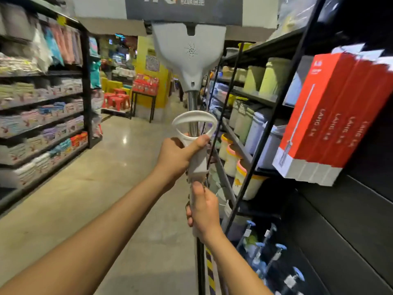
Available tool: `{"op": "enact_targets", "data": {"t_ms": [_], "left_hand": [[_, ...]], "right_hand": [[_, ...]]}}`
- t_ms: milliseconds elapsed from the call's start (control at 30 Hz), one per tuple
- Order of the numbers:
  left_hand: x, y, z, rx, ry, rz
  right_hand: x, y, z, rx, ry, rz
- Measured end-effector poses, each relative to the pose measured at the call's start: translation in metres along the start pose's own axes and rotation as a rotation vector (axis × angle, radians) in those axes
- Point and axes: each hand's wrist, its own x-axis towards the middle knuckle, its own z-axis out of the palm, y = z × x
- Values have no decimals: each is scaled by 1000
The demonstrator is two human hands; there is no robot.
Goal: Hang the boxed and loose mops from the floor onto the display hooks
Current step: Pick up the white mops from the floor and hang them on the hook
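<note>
A shop aisle with a polished floor (119, 167) runs ahead, and everything here sits around the loose mop (189, 58) held up in the middle of the view. Left of the mop, tall dark shelving (42, 116) is packed with folded towels in pastel colours. Right of the mop, a black rack (274, 99) carries plastic jars and bins, and nearer the camera on that side, red and white mop boxes (331, 120) hang in a row against a dark panel. Behind the mop, far down the aisle, red stools (116, 99) stand before a yellow wall. The mop itself stands upright, its pale wedge-shaped head raised under a dark printed card, its metal pole dropping to a white loop handle (194, 124). The left hand (177, 158) is clenched around the grip just below that loop, thumb laid across the front. The right hand (204, 211) is wrapped tight on the pole directly beneath, fingers curled round it.
</note>
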Motion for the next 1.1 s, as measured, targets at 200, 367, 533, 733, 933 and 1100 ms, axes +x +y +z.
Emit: {"op": "enact_targets", "data": {"t_ms": [200,367,533,733,933,1100], "left_hand": [[95,14,66,-99,-322,56],[122,24,144,-220,-494,53],[133,42,224,-394,-668,13],[130,74,309,-526,-854,41],[127,103,385,-647,-947,145],[139,142,441,-732,-1066,189]], "right_hand": [[67,-46,-31,46,256,-76],[84,-75,-85,10,434,-179],[92,-110,-150,-75,602,-282],[93,-153,-229,-181,722,-413],[91,-202,-299,-319,826,-551],[86,-257,-342,-374,904,-570]]}}
